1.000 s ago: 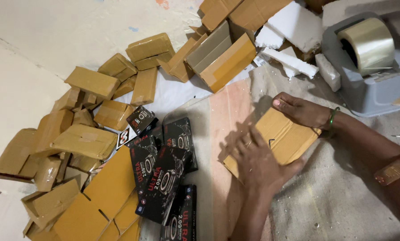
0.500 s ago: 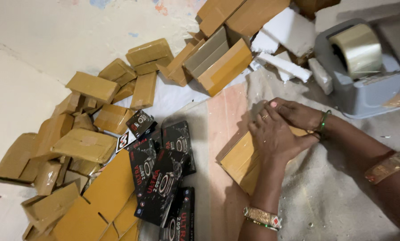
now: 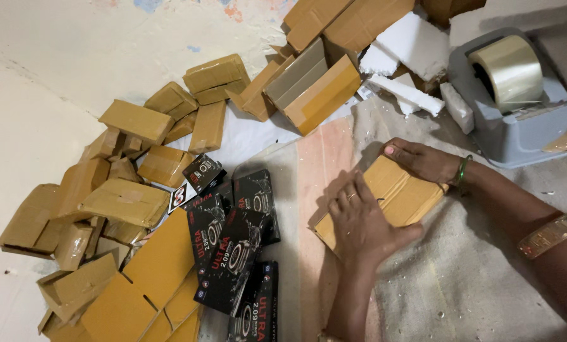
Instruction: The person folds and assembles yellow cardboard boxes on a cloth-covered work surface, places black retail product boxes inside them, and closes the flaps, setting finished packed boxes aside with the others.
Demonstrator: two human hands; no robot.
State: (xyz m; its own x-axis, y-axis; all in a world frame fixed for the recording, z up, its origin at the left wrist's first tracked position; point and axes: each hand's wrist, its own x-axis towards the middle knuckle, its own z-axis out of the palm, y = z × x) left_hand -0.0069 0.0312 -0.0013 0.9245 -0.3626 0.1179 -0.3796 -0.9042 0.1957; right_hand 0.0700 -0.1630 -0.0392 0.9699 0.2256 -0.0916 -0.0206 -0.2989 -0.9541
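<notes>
While both hands press on it: the brown cardboard box lies flat on the beige cloth, which is spread on the floor.
Left hand: laid palm down on the near end of the box, fingers spread and flat on its top, so the grip is open and pressing, not clamped; a ring shows on one finger.
Right hand: rests on the far end of the same box, fingers stretched along its upper edge, grip likewise apart and flat; a green bangle sits at the wrist and a gold band farther up the arm.
Box position: between the two hands, tilted on a diagonal, just right of the pink stripe in the cloth.
Black printed cartons: a loose stack lying left of the box, near the left forearm.
Small brown boxes: heaped farther left against the pale wall, some closed, some folded flat.
Tape dispenser: grey, holding a clear roll, beyond the right hand.
White foam pieces: beside the dispenser, at the top.
</notes>
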